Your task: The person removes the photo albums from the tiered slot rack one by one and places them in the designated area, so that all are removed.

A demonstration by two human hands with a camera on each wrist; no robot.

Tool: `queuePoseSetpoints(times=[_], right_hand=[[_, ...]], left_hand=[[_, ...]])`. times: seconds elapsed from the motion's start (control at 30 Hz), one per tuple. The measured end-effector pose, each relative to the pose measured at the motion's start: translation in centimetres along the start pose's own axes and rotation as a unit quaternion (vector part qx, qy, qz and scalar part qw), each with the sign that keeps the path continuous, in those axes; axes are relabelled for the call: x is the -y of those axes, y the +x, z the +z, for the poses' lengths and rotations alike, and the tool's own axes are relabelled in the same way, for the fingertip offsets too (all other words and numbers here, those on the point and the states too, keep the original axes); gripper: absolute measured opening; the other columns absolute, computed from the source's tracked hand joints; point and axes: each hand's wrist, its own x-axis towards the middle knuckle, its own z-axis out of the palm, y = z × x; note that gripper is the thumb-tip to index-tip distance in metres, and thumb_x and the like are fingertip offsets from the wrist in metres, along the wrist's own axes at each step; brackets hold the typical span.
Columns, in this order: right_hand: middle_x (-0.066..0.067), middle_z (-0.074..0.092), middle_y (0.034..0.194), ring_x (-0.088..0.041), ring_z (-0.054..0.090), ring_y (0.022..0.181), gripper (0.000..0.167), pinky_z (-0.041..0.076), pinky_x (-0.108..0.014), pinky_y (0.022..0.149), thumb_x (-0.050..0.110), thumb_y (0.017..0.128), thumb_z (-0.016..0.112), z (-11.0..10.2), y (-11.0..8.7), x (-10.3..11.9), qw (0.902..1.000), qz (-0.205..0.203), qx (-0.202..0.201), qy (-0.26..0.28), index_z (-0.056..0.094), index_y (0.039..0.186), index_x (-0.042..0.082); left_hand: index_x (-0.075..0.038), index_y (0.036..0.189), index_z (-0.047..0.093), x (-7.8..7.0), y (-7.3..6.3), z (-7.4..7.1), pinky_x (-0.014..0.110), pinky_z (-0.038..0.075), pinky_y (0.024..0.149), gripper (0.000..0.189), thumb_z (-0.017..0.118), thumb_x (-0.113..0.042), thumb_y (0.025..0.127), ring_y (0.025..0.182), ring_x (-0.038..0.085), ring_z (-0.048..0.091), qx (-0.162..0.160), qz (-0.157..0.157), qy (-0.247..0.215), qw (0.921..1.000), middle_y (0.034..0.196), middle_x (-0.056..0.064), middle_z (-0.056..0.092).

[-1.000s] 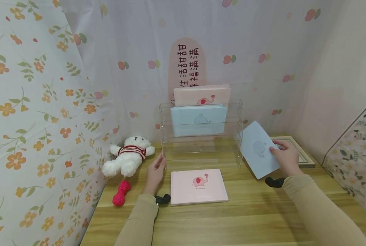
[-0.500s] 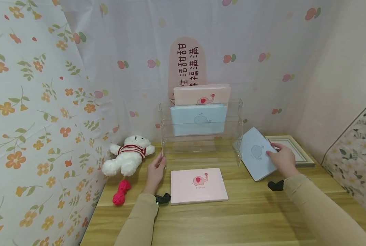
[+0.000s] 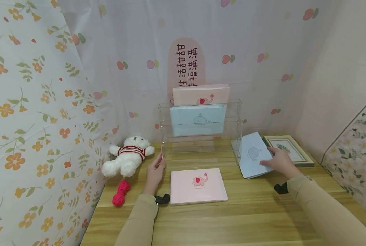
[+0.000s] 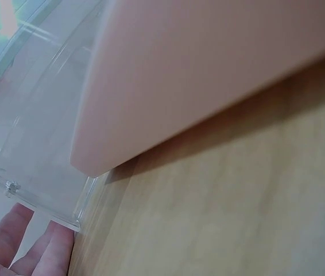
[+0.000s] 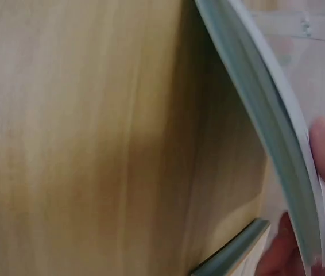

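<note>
My left hand (image 3: 154,172) holds the left side of a clear acrylic rack (image 3: 198,147); the left wrist view has its fingers (image 4: 4,241) against the outer side panel. My right hand (image 3: 281,161) pinches a light blue whale notebook (image 3: 253,157), thumb on the cover. That notebook leans at a tilt beside the rack's right side, its page edges (image 5: 266,126) showing in the right wrist view. Up in the rack stand another blue whale notebook (image 3: 183,121) and, behind it, a pink elephant notebook (image 3: 186,96). A second pink elephant notebook (image 3: 198,194) lies flat before the rack.
A white plush bear (image 3: 129,160) in a striped sweater lies left of the rack, with a red yarn bundle (image 3: 121,193) in front of it. Behind my right hand a picture frame (image 3: 303,150) lies on the wooden table (image 3: 232,225). Patterned curtains enclose the back and sides.
My right hand has lowered the blue notebook and turned it more upright, close to the rack's right side. More of the picture frame shows. The left hand stays on the rack.
</note>
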Motion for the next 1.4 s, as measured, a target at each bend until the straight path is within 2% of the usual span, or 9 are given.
queuePoseSetpoints(times=[0.17, 0.5, 0.7, 0.87, 0.97, 1.03, 1.1, 1.17, 1.4], right_hand=[[-0.054, 0.038, 0.155, -0.071, 0.041, 0.143, 0.105, 0.040, -0.076, 0.117, 0.031, 0.091, 0.090, 0.6, 0.2, -0.5, 0.9990, -0.015, 0.036, -0.021, 0.031, 0.157, -0.026], [-0.051, 0.047, 0.152, -0.071, 0.046, 0.139, 0.085, 0.043, -0.077, 0.113, 0.037, 0.098, 0.081, 1.9, 0.7, -2.0, 0.9959, -0.031, 0.057, -0.064, 0.048, 0.150, -0.021], [-0.050, 0.052, 0.149, -0.069, 0.051, 0.137, 0.082, 0.046, -0.075, 0.112, 0.037, 0.096, 0.080, 2.3, 1.0, -0.8, 0.9916, -0.022, 0.070, -0.106, 0.050, 0.146, -0.021], [-0.042, 0.066, 0.136, -0.060, 0.067, 0.118, 0.067, 0.058, -0.067, 0.093, 0.031, 0.098, 0.076, 1.4, 0.7, 2.9, 0.9880, -0.009, 0.056, -0.143, 0.057, 0.142, -0.017], [-0.032, 0.075, 0.117, -0.045, 0.074, 0.091, 0.041, 0.060, -0.053, 0.067, 0.023, 0.104, 0.066, 0.4, 1.0, 6.1, 0.9907, -0.038, -0.055, -0.118, 0.068, 0.130, -0.009], [-0.027, 0.076, 0.106, -0.039, 0.072, 0.083, 0.030, 0.056, -0.051, 0.062, 0.020, 0.107, 0.061, -0.3, 1.6, 8.4, 0.9813, -0.087, -0.153, -0.079, 0.071, 0.122, -0.005], [-0.027, 0.075, 0.108, -0.041, 0.071, 0.089, 0.029, 0.057, -0.055, 0.071, 0.020, 0.109, 0.060, -1.1, 2.3, 10.6, 0.9664, -0.139, -0.212, -0.043, 0.071, 0.120, -0.004], [-0.028, 0.073, 0.115, -0.046, 0.069, 0.104, 0.033, 0.056, -0.062, 0.088, 0.023, 0.110, 0.062, -1.9, 3.1, 12.8, 0.9590, -0.173, -0.225, -0.006, 0.069, 0.125, -0.005], [-0.029, 0.062, 0.149, -0.048, 0.059, 0.138, 0.064, 0.048, -0.066, 0.116, 0.041, 0.110, 0.067, -3.8, 5.9, 18.5, 0.9758, -0.141, -0.154, 0.067, 0.051, 0.153, -0.004]], left_hand=[[-0.019, 0.158, 0.062, 0.1, 0.0, 0.0, 0.019, 0.054, 0.086, 0.046, 0.066, -0.025, 0.113, 0.128, 0.039, 0.073, 0.004, 0.009, -0.006, 0.9999, 0.149, 0.017, 0.071], [-0.020, 0.158, 0.062, -0.2, 0.1, 0.0, 0.021, 0.054, 0.089, 0.046, 0.066, -0.025, 0.113, 0.128, 0.037, 0.072, 0.002, 0.011, -0.006, 0.9999, 0.150, 0.016, 0.070], [-0.018, 0.158, 0.062, -0.1, 0.0, -0.1, 0.018, 0.053, 0.087, 0.046, 0.066, -0.027, 0.113, 0.127, 0.039, 0.073, -0.005, 0.010, -0.004, 0.9999, 0.148, 0.019, 0.071], [-0.019, 0.159, 0.061, -0.1, -0.2, -0.2, 0.022, 0.054, 0.088, 0.047, 0.066, -0.028, 0.113, 0.126, 0.038, 0.073, -0.001, 0.004, 0.000, 1.0000, 0.149, 0.017, 0.071], [-0.019, 0.159, 0.061, -0.1, -0.3, -0.1, 0.027, 0.055, 0.092, 0.047, 0.066, -0.028, 0.113, 0.127, 0.037, 0.072, 0.001, -0.001, 0.003, 1.0000, 0.151, 0.016, 0.070], [-0.018, 0.159, 0.061, -0.1, -0.4, 0.0, 0.032, 0.056, 0.097, 0.047, 0.066, -0.028, 0.113, 0.129, 0.038, 0.072, 0.000, 0.000, -0.002, 1.0000, 0.151, 0.017, 0.070], [-0.017, 0.158, 0.061, 0.0, -0.4, 0.0, 0.033, 0.056, 0.099, 0.048, 0.067, -0.028, 0.112, 0.131, 0.038, 0.071, -0.001, 0.000, -0.005, 1.0000, 0.152, 0.016, 0.070], [-0.015, 0.158, 0.061, 0.0, -0.3, 0.0, 0.035, 0.056, 0.101, 0.048, 0.067, -0.027, 0.112, 0.131, 0.039, 0.071, -0.002, 0.004, -0.009, 1.0000, 0.151, 0.017, 0.070], [-0.015, 0.156, 0.063, 0.3, 0.0, 0.0, 0.029, 0.057, 0.099, 0.046, 0.068, -0.025, 0.112, 0.131, 0.040, 0.072, -0.005, 0.013, -0.008, 0.9999, 0.149, 0.019, 0.070]])
